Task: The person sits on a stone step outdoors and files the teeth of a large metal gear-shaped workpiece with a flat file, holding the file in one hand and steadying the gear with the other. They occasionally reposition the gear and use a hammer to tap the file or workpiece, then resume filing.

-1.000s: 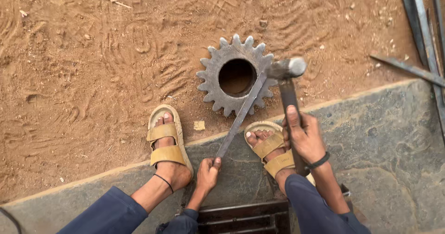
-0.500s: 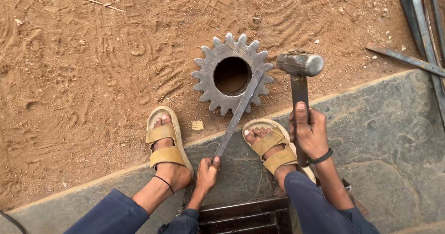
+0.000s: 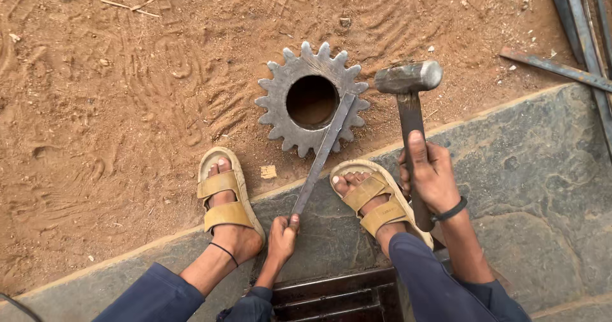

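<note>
The left hand (image 3: 281, 238) has its grip clenched on the near end of a flat metal bar (image 3: 323, 155) whose far end rests on the toothed gear (image 3: 311, 99) lying in sand, while the right hand (image 3: 432, 174) grasps a hammer (image 3: 408, 86) raised beside it

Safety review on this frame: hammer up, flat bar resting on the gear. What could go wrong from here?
1. The left hand pinches only the flat bar's near end; a blow may jar it loose.
2. The right foot, in an open sandal, sits beside the bar and under the hammer; a miss could hit toes.
3. The gear lies on loose sand and may shift.
</note>
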A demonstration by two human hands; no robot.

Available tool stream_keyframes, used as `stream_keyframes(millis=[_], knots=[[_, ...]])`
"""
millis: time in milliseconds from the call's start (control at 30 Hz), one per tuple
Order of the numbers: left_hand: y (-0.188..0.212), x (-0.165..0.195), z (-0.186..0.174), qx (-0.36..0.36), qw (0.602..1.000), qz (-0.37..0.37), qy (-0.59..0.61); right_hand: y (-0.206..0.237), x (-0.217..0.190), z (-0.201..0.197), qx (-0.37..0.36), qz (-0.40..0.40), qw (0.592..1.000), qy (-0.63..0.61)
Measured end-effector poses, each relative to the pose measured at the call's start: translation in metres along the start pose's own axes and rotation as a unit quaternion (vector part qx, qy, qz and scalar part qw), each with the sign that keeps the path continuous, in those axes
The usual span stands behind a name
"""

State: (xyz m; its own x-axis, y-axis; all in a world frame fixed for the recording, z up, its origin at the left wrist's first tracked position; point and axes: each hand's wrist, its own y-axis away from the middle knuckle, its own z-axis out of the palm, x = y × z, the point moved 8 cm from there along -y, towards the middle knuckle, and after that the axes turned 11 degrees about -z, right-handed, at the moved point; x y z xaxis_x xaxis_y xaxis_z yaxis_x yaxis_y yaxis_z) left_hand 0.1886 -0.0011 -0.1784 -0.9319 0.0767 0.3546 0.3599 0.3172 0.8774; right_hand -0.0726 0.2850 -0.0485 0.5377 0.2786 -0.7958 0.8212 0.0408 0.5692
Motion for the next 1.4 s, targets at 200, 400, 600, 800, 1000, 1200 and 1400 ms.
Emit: stream_keyframes(millis=[200, 400, 600, 800, 1000, 1200, 1400], knots=[[-0.002, 0.003, 0.008, -0.053, 0.998, 0.005, -0.032, -0.017, 0.013, 0.034, -0.03, 0.039, 0.999, 0.012], [-0.004, 0.004, 0.008, -0.012, 1.0, 0.003, 0.004, 0.002, 0.023, 0.021, -0.026, 0.101, 0.992, -0.064], [-0.022, 0.068, 0.038, -0.089, 0.993, 0.052, 0.052, 0.026, 0.03, 0.004, -0.005, 0.097, 0.995, -0.035], [0.014, 0.158, 0.001, 0.052, 0.99, 0.126, -0.036, 0.03, 0.027, -0.005, -0.017, 0.045, 0.999, 0.013], [0.038, 0.29, 0.002, 0.112, 0.796, 0.467, -0.368, 0.04, 0.035, -0.007, 0.001, 0.064, 0.998, 0.016], [-0.004, 0.386, 0.085, 0.159, 0.471, 0.649, -0.576, 0.045, 0.041, -0.016, 0.009, 0.063, 0.998, 0.015], [-0.06, 0.436, 0.144, 0.139, 0.217, 0.618, -0.743, 0.039, 0.054, -0.02, 0.01, 0.101, 0.995, -0.011]])
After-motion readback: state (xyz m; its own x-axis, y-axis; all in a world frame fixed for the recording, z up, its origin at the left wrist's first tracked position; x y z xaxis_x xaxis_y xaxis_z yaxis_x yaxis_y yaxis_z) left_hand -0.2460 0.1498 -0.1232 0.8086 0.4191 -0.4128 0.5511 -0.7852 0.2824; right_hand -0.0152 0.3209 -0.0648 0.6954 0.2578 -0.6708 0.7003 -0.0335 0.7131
